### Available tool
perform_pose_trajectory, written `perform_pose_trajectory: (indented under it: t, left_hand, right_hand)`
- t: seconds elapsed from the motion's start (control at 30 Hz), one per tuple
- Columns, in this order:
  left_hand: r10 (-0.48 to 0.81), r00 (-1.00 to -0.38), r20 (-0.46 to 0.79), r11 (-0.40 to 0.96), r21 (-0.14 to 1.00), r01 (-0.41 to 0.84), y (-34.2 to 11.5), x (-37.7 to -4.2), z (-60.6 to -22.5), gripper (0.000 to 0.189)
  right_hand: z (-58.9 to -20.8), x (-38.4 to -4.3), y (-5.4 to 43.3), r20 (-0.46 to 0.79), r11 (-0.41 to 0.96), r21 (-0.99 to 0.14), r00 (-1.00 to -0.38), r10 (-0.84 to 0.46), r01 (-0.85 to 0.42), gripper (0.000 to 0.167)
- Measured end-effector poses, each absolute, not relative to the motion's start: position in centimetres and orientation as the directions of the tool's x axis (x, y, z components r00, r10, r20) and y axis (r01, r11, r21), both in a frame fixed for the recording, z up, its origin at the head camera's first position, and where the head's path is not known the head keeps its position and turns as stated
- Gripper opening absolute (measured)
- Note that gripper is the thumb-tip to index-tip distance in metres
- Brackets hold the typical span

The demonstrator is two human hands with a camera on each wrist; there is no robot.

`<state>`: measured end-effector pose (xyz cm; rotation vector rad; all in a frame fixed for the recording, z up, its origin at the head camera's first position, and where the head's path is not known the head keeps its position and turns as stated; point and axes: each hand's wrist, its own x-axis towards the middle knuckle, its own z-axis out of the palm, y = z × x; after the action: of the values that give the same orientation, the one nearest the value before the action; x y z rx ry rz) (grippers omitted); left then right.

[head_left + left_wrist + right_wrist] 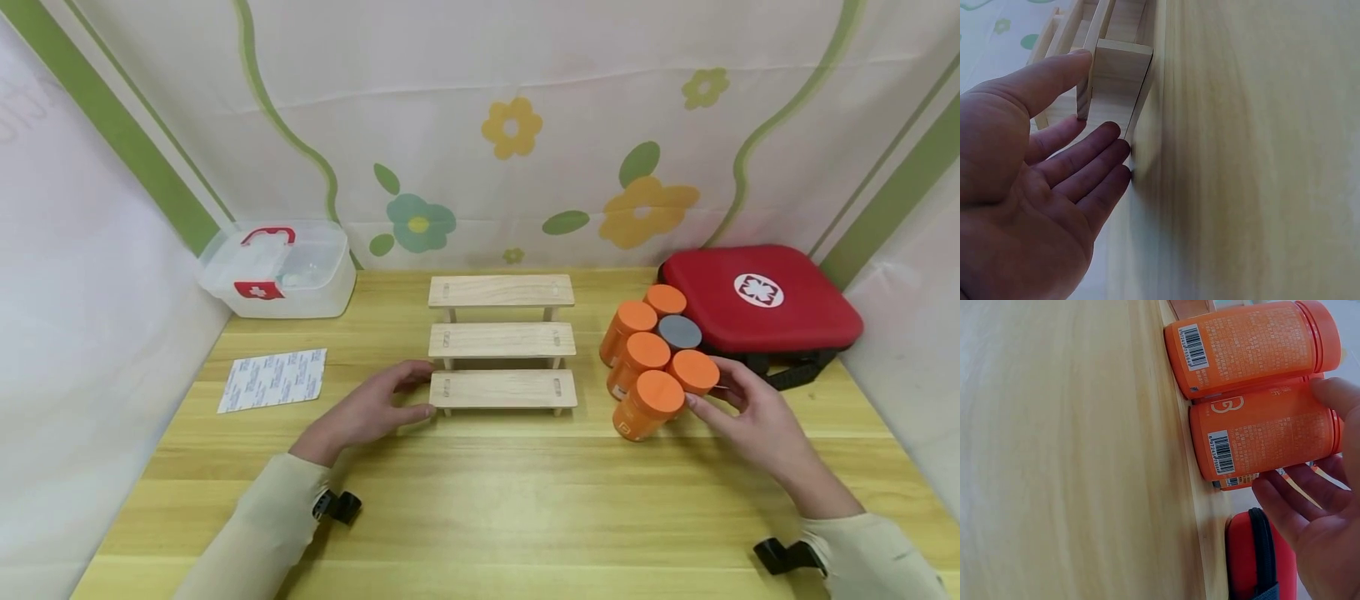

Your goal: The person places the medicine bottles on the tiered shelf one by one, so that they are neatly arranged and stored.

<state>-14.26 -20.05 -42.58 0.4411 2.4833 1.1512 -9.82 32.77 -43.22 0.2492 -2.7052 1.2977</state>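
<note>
A three-tier wooden step rack (501, 389) stands mid-table. At its left end, my left hand (378, 408) holds the lowest board (1085, 94) between thumb and index finger. The other fingers (1100, 156) extend below, near the table. To the right stands a tight cluster of orange bottles (649, 400) with orange lids, plus one with a grey lid (679, 332). My right hand (757, 417) grips the orange bottle (1266, 431) on the cluster's right side, thumb on one side and fingers on the other. That bottle is upright on the table, touching its neighbour (1247, 344).
A red first-aid case (765, 300) lies behind the bottles at right. At back left sits a clear plastic first-aid box (315, 283) with a red handle. A printed blister sheet (273, 380) lies before it. A flowered cloth wall (450, 100) encloses the table.
</note>
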Motion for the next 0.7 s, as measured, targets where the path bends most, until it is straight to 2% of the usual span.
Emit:
perform_pose_trajectory:
  t: [0.47,0.7]
  left_hand:
    - [0.431,-0.885,-0.178,0.607,0.783,0.138,-19.9,-14.2,-42.8,0.067]
    - [0.432,-0.884,-0.178,0.611,0.779,0.141,-19.9,-14.1,-42.8,0.066]
  right_hand:
    - [-42.9,-9.5,32.6,0.264,0.617,-0.748,-0.963,-0.062,-0.245,0.057]
    - [-41.9,-9.0,32.7,0.349,0.597,-0.745,-0.937,-0.034,-0.299,0.057]
